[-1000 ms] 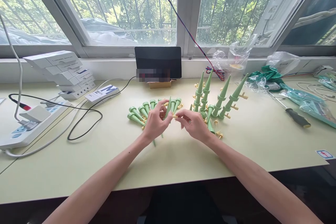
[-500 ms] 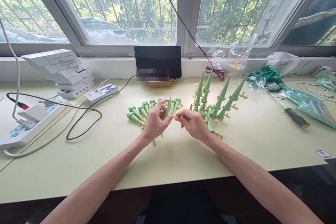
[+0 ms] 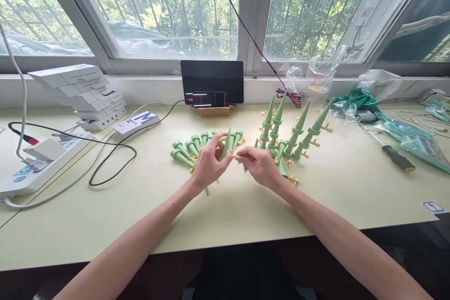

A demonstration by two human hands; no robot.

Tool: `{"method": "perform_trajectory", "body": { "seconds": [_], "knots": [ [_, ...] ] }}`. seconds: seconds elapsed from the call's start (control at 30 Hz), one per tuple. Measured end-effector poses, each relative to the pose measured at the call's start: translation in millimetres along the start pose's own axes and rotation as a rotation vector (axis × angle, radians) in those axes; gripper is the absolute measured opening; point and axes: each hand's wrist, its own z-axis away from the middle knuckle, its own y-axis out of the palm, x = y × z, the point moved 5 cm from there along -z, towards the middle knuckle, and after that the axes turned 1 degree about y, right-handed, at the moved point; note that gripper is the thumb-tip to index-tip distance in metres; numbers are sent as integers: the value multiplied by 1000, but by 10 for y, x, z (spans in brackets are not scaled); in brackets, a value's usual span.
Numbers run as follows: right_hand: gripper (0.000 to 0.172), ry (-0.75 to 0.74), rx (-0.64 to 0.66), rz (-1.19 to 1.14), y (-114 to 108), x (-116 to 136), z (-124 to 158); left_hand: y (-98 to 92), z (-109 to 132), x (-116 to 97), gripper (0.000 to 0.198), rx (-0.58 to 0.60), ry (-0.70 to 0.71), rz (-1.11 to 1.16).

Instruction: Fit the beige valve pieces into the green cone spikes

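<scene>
My left hand point(image 3: 208, 165) is closed around a green cone-shaped spike point(image 3: 225, 144), its tip pointing up and away. My right hand point(image 3: 259, 167) pinches a small yellow plastic piece point(image 3: 235, 155) against the side of that spike. Behind my left hand several green spikes point(image 3: 186, 149) lie fanned out on the pale green table point(image 3: 140, 206). To the right of my right hand several green spikes point(image 3: 291, 129) stand upright, with small yellow pieces point(image 3: 293, 180) scattered around them.
A dark screen point(image 3: 212, 79) with a phone point(image 3: 210, 99) leans at the window sill. White boxes point(image 3: 84, 96), a power strip point(image 3: 31, 168) and black cable point(image 3: 112, 147) lie left. A screwdriver point(image 3: 395, 155) and plastic bags point(image 3: 408, 136) lie right.
Both hands stay together at the same spot with only slight finger shifts. The view has tilted a little.
</scene>
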Motion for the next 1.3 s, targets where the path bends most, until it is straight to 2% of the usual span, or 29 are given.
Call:
{"method": "perform_trajectory", "body": {
  "seconds": [0.53, 0.93, 1.07, 1.3],
  "knots": [
    [27, 1, 31, 27, 6, 37, -5, 4, 16, -42, 38, -2, 35, 9],
    [35, 72, 54, 11, 14, 43, 4, 9, 27, -50, 40, -22, 72, 9],
    [41, 117, 67, -59, 38, 8, 14, 12, 37, -53, 39, -39, 94, -6],
    [47, 244, 118, -315, 107, -64, 11, 20, 46, -53, 39, -61, 114, -16]
  ]
}}
